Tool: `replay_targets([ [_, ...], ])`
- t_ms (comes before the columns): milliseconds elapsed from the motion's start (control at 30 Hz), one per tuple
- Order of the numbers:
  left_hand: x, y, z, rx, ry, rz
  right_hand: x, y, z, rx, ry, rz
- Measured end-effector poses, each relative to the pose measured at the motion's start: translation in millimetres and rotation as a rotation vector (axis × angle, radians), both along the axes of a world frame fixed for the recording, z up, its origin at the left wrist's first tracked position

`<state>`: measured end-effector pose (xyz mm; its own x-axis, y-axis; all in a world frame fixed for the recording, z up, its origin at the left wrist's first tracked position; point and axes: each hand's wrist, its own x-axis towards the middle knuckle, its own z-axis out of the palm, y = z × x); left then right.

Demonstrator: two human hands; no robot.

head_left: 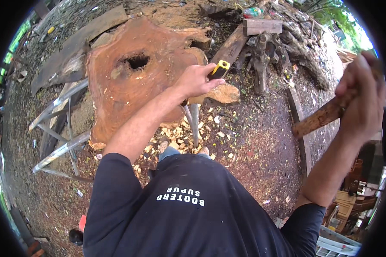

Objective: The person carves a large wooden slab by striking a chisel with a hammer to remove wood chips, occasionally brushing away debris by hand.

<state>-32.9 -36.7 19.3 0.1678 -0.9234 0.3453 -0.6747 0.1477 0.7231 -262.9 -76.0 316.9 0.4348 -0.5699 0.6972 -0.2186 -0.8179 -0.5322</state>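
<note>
My left hand [197, 80] is closed around the yellow-and-black handle [221, 68] of what looks like a chisel, at the right edge of a large reddish-brown wood slab [116, 103]. Its blade is hidden below my hand. A ragged dark hole [138, 61] opens in the slab's top. Off to the right, my right hand [364, 100] is raised, fingers wrapped around a thick wooden handle [319, 120]. The far end of that tool is lost near the dark rim, so its head does not show clearly. A paler lobe of the slab [223, 94] sticks out beside my left hand.
Metal trestle legs [58, 105] stand under the slab's left side. Wood chips [180, 137] litter the ground by my feet. Gnarled roots [261, 64] with a timber block [262, 27] lie at the back right. A long plank [299, 128] rests on the ground to the right.
</note>
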Motion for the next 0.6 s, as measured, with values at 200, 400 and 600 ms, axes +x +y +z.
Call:
replay_targets([
  [200, -3, 2, 4, 0.037, 0.026, 0.007, 24, 0, -165, 0.176, 1.121, -0.079],
  [400, 6, 5, -9, 0.055, -0.034, 0.059, 20, -1, -88, 0.476, 0.722, -0.158],
  [600, -4, -2, -5, -0.083, 0.044, 0.018, -9, -15, -7, 0.060, -0.068, 0.060],
])
